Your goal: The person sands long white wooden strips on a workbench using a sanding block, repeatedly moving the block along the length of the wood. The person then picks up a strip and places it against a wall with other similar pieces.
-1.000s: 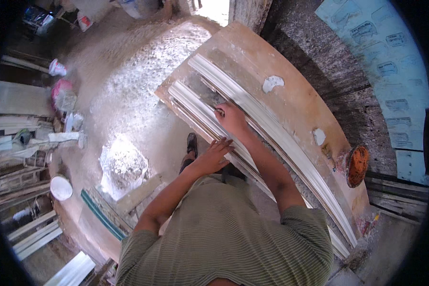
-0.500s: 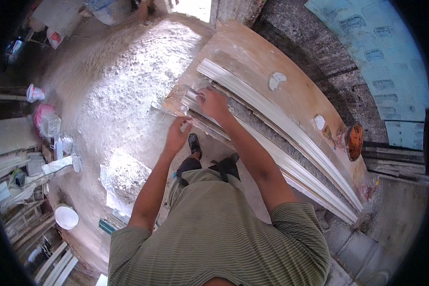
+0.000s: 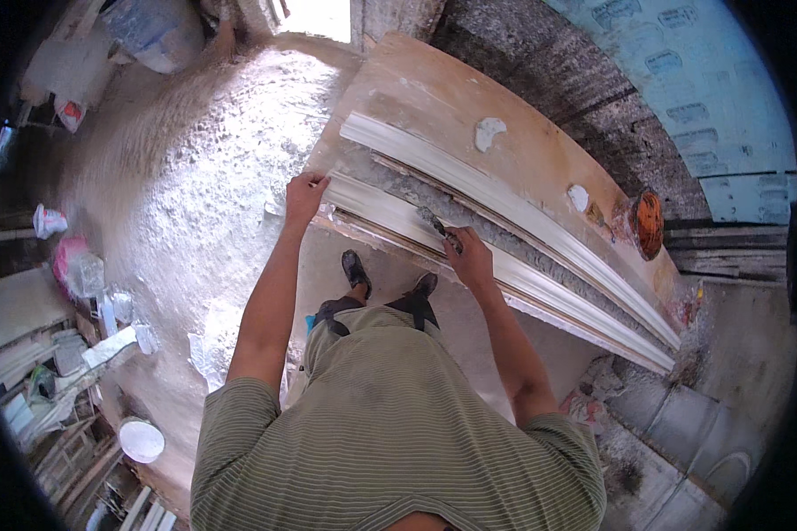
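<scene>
My left hand (image 3: 304, 199) has bent fingers at the eleven-o'clock end of a long, white, grooved moulding strip (image 3: 527, 279) on the brown wooden surface (image 3: 425, 80); I can't tell whether they grip. The strip runs towards four o'clock. My right hand (image 3: 471, 257) is closed around a small, dark, flat tool (image 3: 430, 218) above it. Dark printed labels mark the light-blue sheet (image 3: 673, 93) at two o'clock.
</scene>
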A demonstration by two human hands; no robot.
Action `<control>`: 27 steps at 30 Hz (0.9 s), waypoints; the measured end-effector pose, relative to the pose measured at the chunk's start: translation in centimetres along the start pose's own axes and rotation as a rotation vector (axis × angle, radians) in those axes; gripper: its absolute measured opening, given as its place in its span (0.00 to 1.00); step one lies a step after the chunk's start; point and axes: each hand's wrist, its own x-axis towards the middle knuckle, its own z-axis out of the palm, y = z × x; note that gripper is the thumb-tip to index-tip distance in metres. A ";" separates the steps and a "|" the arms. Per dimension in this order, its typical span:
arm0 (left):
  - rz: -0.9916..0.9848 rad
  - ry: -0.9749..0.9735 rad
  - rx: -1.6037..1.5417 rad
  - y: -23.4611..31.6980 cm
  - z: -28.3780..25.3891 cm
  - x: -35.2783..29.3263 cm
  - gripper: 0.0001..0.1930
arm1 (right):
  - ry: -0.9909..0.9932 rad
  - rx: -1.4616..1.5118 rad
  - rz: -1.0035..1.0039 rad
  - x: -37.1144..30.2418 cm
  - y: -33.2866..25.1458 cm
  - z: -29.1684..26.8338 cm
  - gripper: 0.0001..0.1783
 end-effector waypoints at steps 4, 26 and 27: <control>-0.010 -0.070 0.104 -0.8 -0.7 0.9 0.17 | 0.054 0.043 -0.012 -0.8 -0.7 0.3 0.16; -0.207 0.006 -0.362 -1.5 -1.6 1.9 0.18 | -0.213 0.420 0.029 -3.0 -0.5 1.7 0.16; -0.158 0.097 -0.299 -1.8 -2.0 1.5 0.19 | -0.238 0.448 0.113 -2.5 -0.4 1.8 0.16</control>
